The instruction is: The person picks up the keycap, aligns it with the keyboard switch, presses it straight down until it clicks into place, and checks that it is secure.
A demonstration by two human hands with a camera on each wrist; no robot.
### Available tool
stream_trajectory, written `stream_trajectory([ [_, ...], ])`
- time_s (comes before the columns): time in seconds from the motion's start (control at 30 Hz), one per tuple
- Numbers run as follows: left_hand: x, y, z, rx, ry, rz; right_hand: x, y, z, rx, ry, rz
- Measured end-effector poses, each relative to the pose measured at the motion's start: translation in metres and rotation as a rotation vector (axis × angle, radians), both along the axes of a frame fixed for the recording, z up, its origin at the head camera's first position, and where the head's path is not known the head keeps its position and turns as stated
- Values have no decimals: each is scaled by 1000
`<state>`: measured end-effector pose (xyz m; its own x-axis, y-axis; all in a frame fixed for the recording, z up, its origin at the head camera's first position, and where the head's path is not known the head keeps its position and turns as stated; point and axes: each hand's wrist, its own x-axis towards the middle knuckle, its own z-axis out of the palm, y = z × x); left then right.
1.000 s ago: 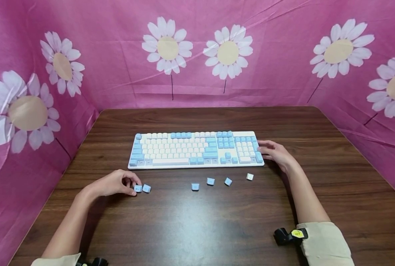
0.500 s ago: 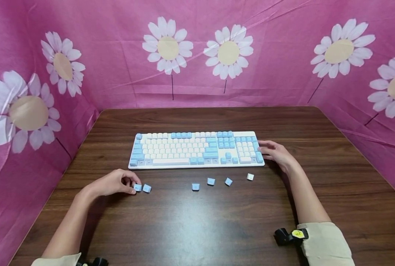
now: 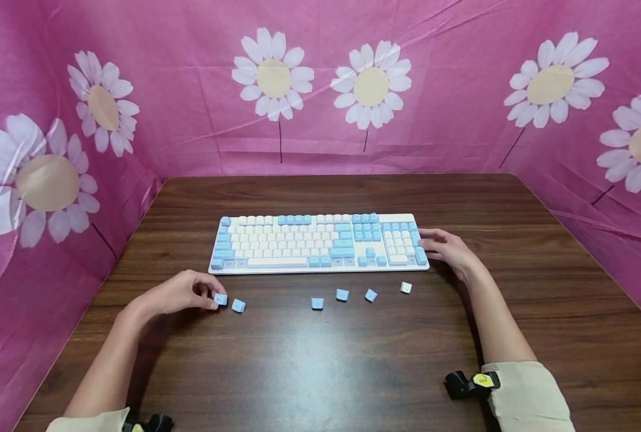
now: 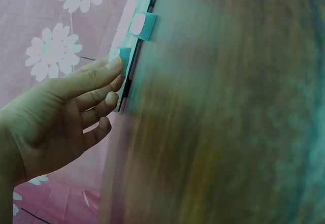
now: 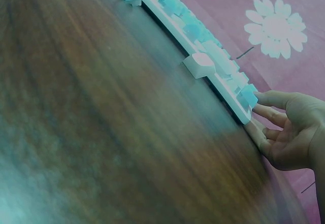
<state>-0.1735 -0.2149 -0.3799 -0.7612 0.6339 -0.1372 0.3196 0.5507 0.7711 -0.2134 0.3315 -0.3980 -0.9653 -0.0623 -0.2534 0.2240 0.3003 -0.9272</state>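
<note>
A blue-and-white keyboard (image 3: 285, 245) lies in the middle of the table. Its bottom row shows several bare spots without keycaps. My left hand (image 3: 177, 295) pinches a light blue keycap (image 3: 220, 299) between thumb and fingers, just in front of the keyboard's left end. The left wrist view shows this keycap (image 4: 125, 57) partly covered by the thumb. Close beside it on the table lies another blue keycap (image 3: 238, 305). At the keyboard's right end, my right hand (image 3: 451, 254) rests its extended fingers against the edge; the right wrist view shows that hand (image 5: 297, 130) at the corner.
In front of the keyboard lie loose blue keycaps: one keycap (image 3: 317, 303) near the centre, a second keycap (image 3: 342, 294) and a tilted keycap (image 3: 371, 295) farther right. A white keycap (image 3: 406, 287) lies nearest the right hand. Pink flowered cloth (image 3: 320, 144) surrounds the brown table (image 3: 320, 366).
My left hand has picked up the leftmost blue keycap and shifted it slightly left and toward the keyboard, away from its neighbour. The right hand and keyboard stay in place.
</note>
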Motion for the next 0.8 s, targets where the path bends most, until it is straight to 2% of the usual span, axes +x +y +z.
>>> stream_trajectory([
  [0.3, -3, 0, 4, -32, 8, 36, 1, 0, 0, 4, 4, 3],
  [0.8, -13, 1, 4, -61, 48, 67, -1, 2, -1, 4, 8, -2],
])
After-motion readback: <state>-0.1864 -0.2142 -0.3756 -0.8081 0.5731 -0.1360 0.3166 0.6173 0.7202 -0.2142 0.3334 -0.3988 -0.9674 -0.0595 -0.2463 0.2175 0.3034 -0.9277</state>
